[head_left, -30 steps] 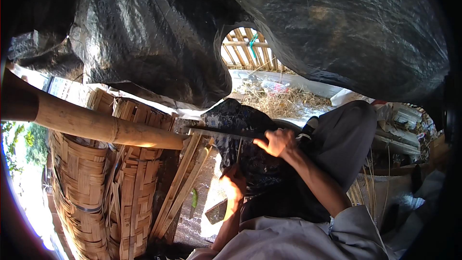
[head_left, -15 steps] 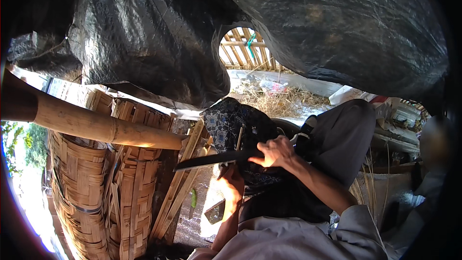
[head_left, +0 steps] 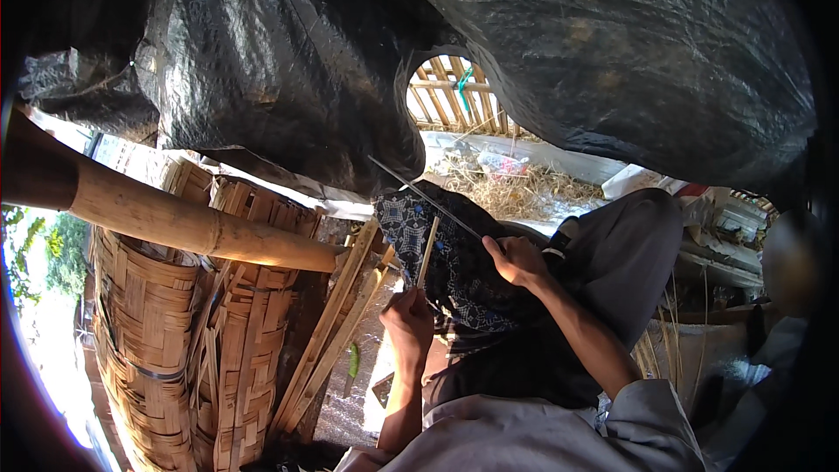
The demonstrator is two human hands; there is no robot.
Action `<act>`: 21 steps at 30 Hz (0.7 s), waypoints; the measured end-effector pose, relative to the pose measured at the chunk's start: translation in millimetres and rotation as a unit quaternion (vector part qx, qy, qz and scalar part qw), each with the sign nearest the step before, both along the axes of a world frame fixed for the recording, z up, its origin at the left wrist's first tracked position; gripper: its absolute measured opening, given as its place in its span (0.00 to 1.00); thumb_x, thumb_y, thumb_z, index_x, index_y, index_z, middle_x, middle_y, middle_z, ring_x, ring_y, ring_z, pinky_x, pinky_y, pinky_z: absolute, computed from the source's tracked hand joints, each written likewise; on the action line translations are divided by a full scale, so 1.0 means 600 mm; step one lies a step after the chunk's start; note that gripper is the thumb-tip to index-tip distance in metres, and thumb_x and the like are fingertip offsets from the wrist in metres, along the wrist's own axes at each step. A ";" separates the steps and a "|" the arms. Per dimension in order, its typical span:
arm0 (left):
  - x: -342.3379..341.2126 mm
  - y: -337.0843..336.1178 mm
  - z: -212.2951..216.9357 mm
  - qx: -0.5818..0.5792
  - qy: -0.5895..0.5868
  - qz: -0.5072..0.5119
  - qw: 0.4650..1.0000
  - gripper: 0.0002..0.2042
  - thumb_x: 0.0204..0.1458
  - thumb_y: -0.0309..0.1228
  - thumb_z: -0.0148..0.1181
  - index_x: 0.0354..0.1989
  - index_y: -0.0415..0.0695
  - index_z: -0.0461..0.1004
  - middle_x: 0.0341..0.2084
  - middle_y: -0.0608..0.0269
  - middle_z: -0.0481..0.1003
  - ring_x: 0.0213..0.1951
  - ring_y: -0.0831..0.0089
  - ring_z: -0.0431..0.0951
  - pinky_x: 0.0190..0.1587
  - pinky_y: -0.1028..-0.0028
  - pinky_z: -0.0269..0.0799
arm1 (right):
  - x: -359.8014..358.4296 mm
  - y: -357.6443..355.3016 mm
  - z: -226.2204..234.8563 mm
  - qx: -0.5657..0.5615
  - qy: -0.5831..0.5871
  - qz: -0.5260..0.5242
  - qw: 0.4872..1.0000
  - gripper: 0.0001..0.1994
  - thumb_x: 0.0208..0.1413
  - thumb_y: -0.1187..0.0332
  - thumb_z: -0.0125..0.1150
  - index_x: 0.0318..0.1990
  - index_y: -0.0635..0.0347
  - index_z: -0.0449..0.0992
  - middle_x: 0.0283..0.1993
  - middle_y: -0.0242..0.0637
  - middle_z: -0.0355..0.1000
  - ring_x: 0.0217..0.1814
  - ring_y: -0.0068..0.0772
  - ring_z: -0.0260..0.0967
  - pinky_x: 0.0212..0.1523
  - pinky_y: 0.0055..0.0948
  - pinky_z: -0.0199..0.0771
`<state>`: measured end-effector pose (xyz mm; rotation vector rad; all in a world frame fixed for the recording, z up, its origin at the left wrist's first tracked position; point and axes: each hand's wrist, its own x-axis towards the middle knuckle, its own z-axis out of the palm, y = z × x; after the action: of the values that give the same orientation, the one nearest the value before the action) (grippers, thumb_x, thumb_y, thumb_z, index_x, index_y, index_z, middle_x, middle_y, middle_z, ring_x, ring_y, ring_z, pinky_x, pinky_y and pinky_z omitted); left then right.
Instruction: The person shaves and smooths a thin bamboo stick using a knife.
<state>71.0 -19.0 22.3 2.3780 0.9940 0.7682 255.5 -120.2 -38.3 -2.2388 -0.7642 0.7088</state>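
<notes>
One pale strip point(head_left: 428, 249) stands over the left part of the patterned cloth point(head_left: 463, 253), its lower end clamped in the left hand point(head_left: 407, 319) at the cloth's near left edge. One long, thin blade point(head_left: 424, 194) slants across the cloth's far side, gripped by the right hand point(head_left: 517, 260) at the cloth's right edge. The strip's free upper end sits close to the blade; whether they touch, I cannot tell. The two hands are well apart, with open room over the cloth between them.

Beyond the cloth, the blade's far tip appears against the lower edge of the black sheet point(head_left: 288, 79), so the view leaves little gap there. To the cloth's right, one bent trouser leg point(head_left: 620, 245) bounds the right hand's space. To its left, two slats point(head_left: 328, 332) lean side by side, and the end of one thick bamboo pole point(head_left: 210, 232) comes near them. Farther left of the cloth stand two woven baskets point(head_left: 144, 315), close together. One small green pod point(head_left: 353, 360) lies to the cloth's near left, just beside the slats. Well beyond the cloth are dry straw point(head_left: 516, 188) and one slatted fence point(head_left: 450, 96).
</notes>
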 end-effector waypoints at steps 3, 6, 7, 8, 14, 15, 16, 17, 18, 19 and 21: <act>0.005 0.003 -0.014 -0.036 -0.025 -0.018 0.999 0.08 0.47 0.25 0.57 0.19 0.34 0.71 0.10 0.55 0.68 0.14 0.66 0.70 0.19 0.72 0.62 | 0.007 -0.007 -0.029 0.098 0.189 -0.007 0.977 0.34 0.54 0.37 0.37 0.16 0.61 0.68 0.17 0.42 0.68 0.18 0.38 0.67 0.21 0.34 0.67; 0.002 0.006 -0.050 -0.085 -0.033 0.020 0.996 0.11 0.48 0.30 0.58 0.21 0.35 0.69 0.10 0.56 0.68 0.13 0.65 0.70 0.19 0.71 0.63 | 0.002 -0.005 -0.003 0.216 0.437 -0.053 0.872 0.36 0.50 0.30 0.34 0.16 0.59 0.62 0.11 0.30 0.56 0.09 0.22 0.52 0.12 0.22 0.55; 0.000 0.013 -0.066 -0.050 -0.011 0.035 0.998 0.13 0.47 0.33 0.60 0.23 0.36 0.68 0.10 0.56 0.68 0.14 0.63 0.70 0.19 0.70 0.64 | 0.005 -0.005 0.007 0.234 0.555 -0.053 0.796 0.37 0.49 0.29 0.33 0.18 0.59 0.62 0.11 0.30 0.55 0.09 0.23 0.51 0.11 0.22 0.54; 0.000 0.015 -0.080 -0.017 0.012 0.047 0.999 0.15 0.47 0.37 0.61 0.25 0.37 0.67 0.11 0.56 0.68 0.14 0.62 0.70 0.19 0.69 0.65 | 0.009 -0.009 0.012 0.248 0.662 -0.055 0.705 0.37 0.47 0.28 0.33 0.19 0.59 0.63 0.10 0.30 0.54 0.08 0.24 0.50 0.11 0.23 0.53; 0.002 0.038 -0.105 -0.067 0.096 0.035 0.992 0.17 0.43 0.38 0.63 0.31 0.37 0.67 0.23 0.45 0.73 0.27 0.46 0.74 0.30 0.57 0.69 | 0.021 -0.011 0.026 0.309 0.680 -0.028 0.665 0.41 0.40 0.22 0.28 0.18 0.59 0.60 0.09 0.29 0.49 0.06 0.23 0.42 0.11 0.24 0.48; -0.005 0.039 -0.109 -0.030 0.102 0.042 0.993 0.16 0.43 0.38 0.63 0.31 0.37 0.68 0.22 0.45 0.73 0.26 0.46 0.73 0.30 0.57 0.68 | 0.021 -0.010 0.026 0.310 0.677 -0.030 0.667 0.41 0.40 0.22 0.28 0.18 0.59 0.60 0.09 0.29 0.49 0.06 0.23 0.42 0.11 0.25 0.48; -0.013 0.039 -0.111 0.008 0.107 0.051 0.993 0.16 0.43 0.37 0.62 0.31 0.37 0.68 0.22 0.45 0.72 0.26 0.46 0.73 0.29 0.57 0.68 | 0.020 -0.010 0.028 0.312 0.673 -0.030 0.669 0.41 0.40 0.22 0.28 0.18 0.59 0.60 0.09 0.28 0.49 0.06 0.23 0.42 0.11 0.25 0.49; -0.003 0.023 -0.064 -0.034 0.078 0.043 0.995 0.13 0.44 0.35 0.61 0.29 0.37 0.68 0.21 0.45 0.72 0.25 0.48 0.73 0.29 0.57 0.67 | 0.020 -0.017 0.025 0.307 0.677 -0.046 0.667 0.41 0.41 0.23 0.28 0.18 0.59 0.60 0.09 0.28 0.49 0.06 0.23 0.42 0.11 0.24 0.49; -0.014 0.024 -0.042 -0.064 0.089 0.045 0.993 0.11 0.44 0.31 0.61 0.26 0.36 0.68 0.19 0.46 0.71 0.23 0.49 0.72 0.27 0.60 0.66 | 0.019 -0.021 0.029 0.302 0.673 -0.049 0.673 0.40 0.42 0.23 0.28 0.18 0.59 0.60 0.08 0.28 0.49 0.06 0.23 0.43 0.11 0.23 0.49; -0.035 0.033 -0.034 -0.045 0.084 0.037 0.995 0.11 0.43 0.30 0.62 0.25 0.36 0.68 0.17 0.48 0.70 0.22 0.53 0.72 0.26 0.62 0.65 | 0.015 -0.020 0.027 0.294 0.670 -0.055 0.679 0.40 0.42 0.23 0.28 0.17 0.58 0.60 0.08 0.28 0.49 0.06 0.23 0.43 0.11 0.23 0.50; -0.056 0.041 -0.017 -0.051 0.034 0.016 0.998 0.11 0.41 0.27 0.63 0.21 0.36 0.65 0.13 0.51 0.66 0.17 0.56 0.66 0.22 0.64 0.60 | 0.014 -0.028 0.027 0.283 0.661 -0.064 0.692 0.40 0.43 0.24 0.28 0.17 0.58 0.60 0.09 0.28 0.49 0.06 0.23 0.44 0.12 0.23 0.50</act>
<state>37.5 5.9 11.8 2.3188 1.0762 0.6359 263.8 -137.2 -21.8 -0.7603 -0.0142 1.4585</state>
